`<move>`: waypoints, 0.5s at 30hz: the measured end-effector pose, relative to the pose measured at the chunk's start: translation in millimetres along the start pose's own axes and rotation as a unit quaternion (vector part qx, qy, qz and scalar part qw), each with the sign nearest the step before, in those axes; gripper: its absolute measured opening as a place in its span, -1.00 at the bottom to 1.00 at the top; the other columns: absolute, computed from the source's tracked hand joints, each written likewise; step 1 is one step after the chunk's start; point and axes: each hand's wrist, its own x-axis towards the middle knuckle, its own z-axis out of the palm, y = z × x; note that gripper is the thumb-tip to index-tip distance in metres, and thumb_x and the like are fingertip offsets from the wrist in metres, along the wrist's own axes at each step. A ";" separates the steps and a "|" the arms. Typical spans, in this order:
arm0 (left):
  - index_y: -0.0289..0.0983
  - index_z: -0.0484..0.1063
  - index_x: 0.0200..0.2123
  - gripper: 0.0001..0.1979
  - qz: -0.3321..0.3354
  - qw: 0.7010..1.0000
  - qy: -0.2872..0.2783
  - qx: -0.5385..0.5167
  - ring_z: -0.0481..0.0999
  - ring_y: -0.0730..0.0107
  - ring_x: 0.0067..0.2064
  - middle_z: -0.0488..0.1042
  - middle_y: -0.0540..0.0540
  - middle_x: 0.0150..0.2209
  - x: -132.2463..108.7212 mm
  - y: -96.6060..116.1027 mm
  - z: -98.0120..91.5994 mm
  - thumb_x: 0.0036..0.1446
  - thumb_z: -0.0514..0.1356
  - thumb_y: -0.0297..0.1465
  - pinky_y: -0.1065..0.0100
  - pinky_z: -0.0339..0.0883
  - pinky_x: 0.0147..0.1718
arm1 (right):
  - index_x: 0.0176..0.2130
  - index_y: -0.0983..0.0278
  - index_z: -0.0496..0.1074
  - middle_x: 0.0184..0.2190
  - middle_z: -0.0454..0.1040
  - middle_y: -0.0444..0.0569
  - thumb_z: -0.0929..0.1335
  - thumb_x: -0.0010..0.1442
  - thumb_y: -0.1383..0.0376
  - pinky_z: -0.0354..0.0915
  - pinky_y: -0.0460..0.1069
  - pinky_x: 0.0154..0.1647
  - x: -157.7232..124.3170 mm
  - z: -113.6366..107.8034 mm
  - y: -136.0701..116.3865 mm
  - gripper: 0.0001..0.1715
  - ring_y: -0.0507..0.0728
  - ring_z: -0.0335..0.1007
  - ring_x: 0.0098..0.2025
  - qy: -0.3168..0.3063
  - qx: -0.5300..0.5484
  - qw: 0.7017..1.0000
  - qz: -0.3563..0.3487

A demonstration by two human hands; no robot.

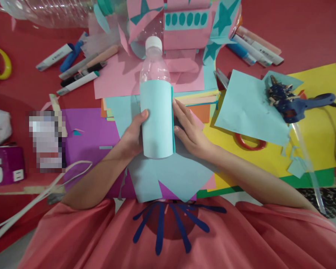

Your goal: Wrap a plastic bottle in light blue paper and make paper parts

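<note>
A clear plastic bottle [158, 116] with a white cap stands in front of me, its body wrapped in light blue paper. A narrow darker teal edge [173, 123] runs down the right of the wrap. My left hand [133, 136] grips the bottle from the left, thumb on the front and fingers hidden behind. On the other side, my right hand [192, 132] rests stretched fingers against the teal edge, thumb a little apart from them. Sheets of light blue paper [182, 170] lie beneath the bottle and hands.
A blue glue gun [296, 106] with a clear glue stick rests on light blue paper at right, near red-handled scissors [252, 144]. Markers [78, 83] lie left and right. A pink paper-covered craft [186, 35] stands behind the bottle. A white cable [44, 192] crosses the lower left.
</note>
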 end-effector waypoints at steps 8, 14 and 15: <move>-0.23 0.50 -0.20 -0.53 0.000 0.999 -0.019 0.038 0.61 0.05 -0.07 0.61 -0.09 -0.36 1.7 -2.3 -1.5 -0.05 0.29 0.00 0.26 0.53 -0.21 | 0.39 0.13 -0.05 0.36 0.15 0.02 0.08 0.39 0.03 0.08 0.26 0.40 3.1 -3.3 1.6 -0.34 0.21 0.07 0.38 0.035 0.043 0.998 0.017; -0.26 0.51 -0.26 -0.49 -0.005 0.997 -0.032 0.065 0.61 0.03 -0.12 0.61 -0.12 -0.35 2.6 -2.8 -3.2 -0.15 0.33 0.02 0.28 0.52 -0.33 | 0.38 0.12 -0.03 0.33 0.18 0.03 0.11 0.39 0.06 0.20 0.19 0.35 4.1 -4.1 -0.5 -0.34 0.19 0.14 0.34 0.046 0.070 0.996 0.041; -0.26 0.51 -0.27 -0.49 -0.005 0.998 -0.032 0.063 0.61 0.02 -0.10 0.61 -0.12 -0.35 2.3 -2.5 -2.6 -0.16 0.34 0.02 0.28 0.52 -0.33 | 0.38 0.13 -0.03 0.32 0.19 0.04 0.11 0.39 0.06 0.20 0.18 0.35 4.1 -4.1 -0.8 -0.34 0.18 0.14 0.34 0.049 0.068 0.996 0.036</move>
